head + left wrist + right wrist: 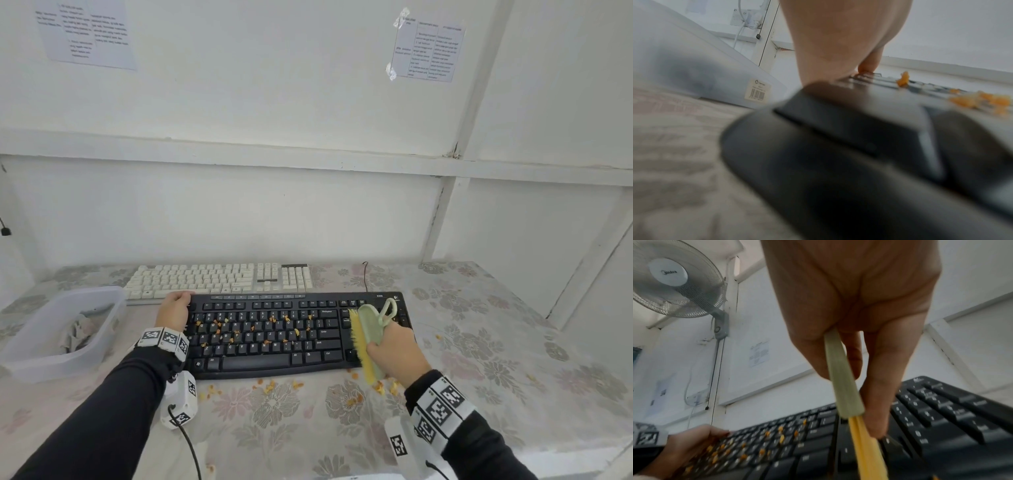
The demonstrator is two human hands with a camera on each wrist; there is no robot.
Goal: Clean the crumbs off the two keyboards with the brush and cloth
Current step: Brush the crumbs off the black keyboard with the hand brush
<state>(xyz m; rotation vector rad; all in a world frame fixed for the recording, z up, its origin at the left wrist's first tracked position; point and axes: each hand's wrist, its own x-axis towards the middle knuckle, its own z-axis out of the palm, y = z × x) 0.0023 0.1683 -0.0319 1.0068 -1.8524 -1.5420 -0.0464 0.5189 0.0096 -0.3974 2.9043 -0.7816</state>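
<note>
A black keyboard (274, 332) lies in front of me with orange crumbs (236, 334) scattered over its letter keys. My left hand (174, 310) grips its far left corner, fingers curled over the edge. My right hand (394, 346) holds a pale green brush (371, 325) with yellow bristles (359, 346) over the keyboard's right end, bristles facing left. In the right wrist view the brush (842, 382) sits between thumb and fingers above the black keyboard (920, 426). A white keyboard (219, 279) lies behind the black one. More crumbs (274, 387) lie on the tablecloth.
A translucent plastic tub (65, 329) with a grey cloth (77, 334) inside stands at the left. The table has a floral cloth (479, 359) and stands against a white wall. A thin black cable (365, 274) rises behind the keyboards. A wall fan (676, 279) hangs at the left.
</note>
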